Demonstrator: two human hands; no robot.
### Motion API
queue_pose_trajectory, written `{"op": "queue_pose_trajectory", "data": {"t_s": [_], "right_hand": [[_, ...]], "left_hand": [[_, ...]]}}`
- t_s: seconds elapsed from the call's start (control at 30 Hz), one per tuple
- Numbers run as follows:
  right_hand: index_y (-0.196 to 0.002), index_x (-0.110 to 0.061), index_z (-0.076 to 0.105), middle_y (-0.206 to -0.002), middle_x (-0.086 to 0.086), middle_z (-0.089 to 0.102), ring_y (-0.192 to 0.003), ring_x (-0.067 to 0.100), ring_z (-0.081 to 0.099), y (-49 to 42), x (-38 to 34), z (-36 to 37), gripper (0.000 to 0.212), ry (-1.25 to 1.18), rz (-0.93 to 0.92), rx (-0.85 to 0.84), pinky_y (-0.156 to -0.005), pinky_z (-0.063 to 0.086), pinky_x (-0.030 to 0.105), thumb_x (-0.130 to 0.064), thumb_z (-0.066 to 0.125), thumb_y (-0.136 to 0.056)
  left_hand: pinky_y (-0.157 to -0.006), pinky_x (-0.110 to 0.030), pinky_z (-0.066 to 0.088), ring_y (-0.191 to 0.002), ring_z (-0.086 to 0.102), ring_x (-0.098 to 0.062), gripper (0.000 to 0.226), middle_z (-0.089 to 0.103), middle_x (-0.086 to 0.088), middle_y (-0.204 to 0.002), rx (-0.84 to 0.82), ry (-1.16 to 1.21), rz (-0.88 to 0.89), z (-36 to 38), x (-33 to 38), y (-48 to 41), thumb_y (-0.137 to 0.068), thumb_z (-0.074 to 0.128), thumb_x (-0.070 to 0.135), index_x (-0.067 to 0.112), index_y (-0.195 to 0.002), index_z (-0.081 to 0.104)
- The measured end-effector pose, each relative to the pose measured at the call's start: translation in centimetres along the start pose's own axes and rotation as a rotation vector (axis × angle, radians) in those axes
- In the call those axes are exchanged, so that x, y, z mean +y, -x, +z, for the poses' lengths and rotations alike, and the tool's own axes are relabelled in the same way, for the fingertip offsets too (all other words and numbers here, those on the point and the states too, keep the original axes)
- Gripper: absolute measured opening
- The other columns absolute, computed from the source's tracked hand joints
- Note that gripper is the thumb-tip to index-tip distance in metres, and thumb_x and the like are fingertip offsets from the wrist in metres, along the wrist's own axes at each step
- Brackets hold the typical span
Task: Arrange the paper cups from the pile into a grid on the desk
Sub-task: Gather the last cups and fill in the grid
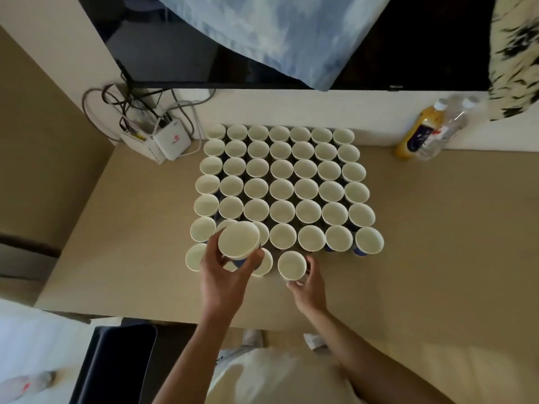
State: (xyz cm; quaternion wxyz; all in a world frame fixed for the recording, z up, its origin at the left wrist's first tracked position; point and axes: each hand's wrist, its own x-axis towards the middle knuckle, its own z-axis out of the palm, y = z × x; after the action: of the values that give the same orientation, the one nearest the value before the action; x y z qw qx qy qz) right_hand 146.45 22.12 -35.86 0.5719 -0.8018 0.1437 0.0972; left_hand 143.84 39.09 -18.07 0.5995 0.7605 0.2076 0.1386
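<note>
A grid of white paper cups (281, 189) stands mouth-up on the beige desk (423, 228), several rows deep. My left hand (224, 279) grips a stack of cups (239, 239), held raised above the grid's near-left corner. My right hand (309, 284) curls round a single cup (291, 265) standing on the desk in the nearest, partial row. Other cups of that row, one (194, 256) at the far left and one (264, 262) beside the stack, are partly hidden by my left hand.
A white router (172, 139) with tangled cables sits at the desk's back left. An orange juice bottle (420, 128) and a clear water bottle (443, 132) stand at the back right. A dark screen (175, 53) draped with blue cloth hangs behind. A dark chair (116, 363) stands at lower left.
</note>
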Motion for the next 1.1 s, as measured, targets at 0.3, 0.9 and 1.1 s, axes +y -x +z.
{"op": "queue_pose_trajectory", "data": {"t_s": [0.3, 0.9, 1.1], "right_hand": [[-0.132, -0.022, 0.046, -0.125, 0.009, 0.058, -0.115, 0.025, 0.061, -0.6, 0.7, 1.8, 0.071, -0.098, 0.047, 0.020, -0.084, 0.059, 0.028, 0.007, 0.076, -0.074], [-0.128, -0.027, 0.054, -0.124, -0.015, 0.063, -0.119, 0.001, 0.056, 2.1, -8.5, -8.3, 0.065, -0.044, -0.192, -0.123, -0.093, 0.042, 0.018, -0.009, 0.084, -0.074], [-0.128, -0.029, 0.051, -0.120, -0.026, 0.062, -0.114, -0.001, 0.058, 3.0, -11.4, -9.6, 0.073, -0.037, -0.333, -0.220, -0.092, 0.040, 0.007, -0.006, 0.089, -0.070]], "left_hand": [[-0.082, -0.036, 0.059, -0.096, 0.070, -0.016, 0.061, 0.073, 0.003, -0.104, -0.060, 0.003, -0.005, -1.4, -0.8, -1.3, -0.064, 0.087, 0.034, 0.023, -0.119, 0.063], [-0.082, -0.021, 0.056, -0.099, 0.065, -0.002, 0.065, 0.065, 0.009, -0.112, -0.282, -0.038, 0.050, 5.2, 0.4, -1.2, -0.053, 0.083, 0.050, 0.041, -0.112, 0.059], [-0.087, -0.033, 0.057, -0.107, 0.065, -0.008, 0.074, 0.069, 0.013, -0.115, -0.415, -0.092, 0.062, 7.3, 0.3, -0.7, -0.057, 0.087, 0.044, 0.030, -0.123, 0.059]]}}
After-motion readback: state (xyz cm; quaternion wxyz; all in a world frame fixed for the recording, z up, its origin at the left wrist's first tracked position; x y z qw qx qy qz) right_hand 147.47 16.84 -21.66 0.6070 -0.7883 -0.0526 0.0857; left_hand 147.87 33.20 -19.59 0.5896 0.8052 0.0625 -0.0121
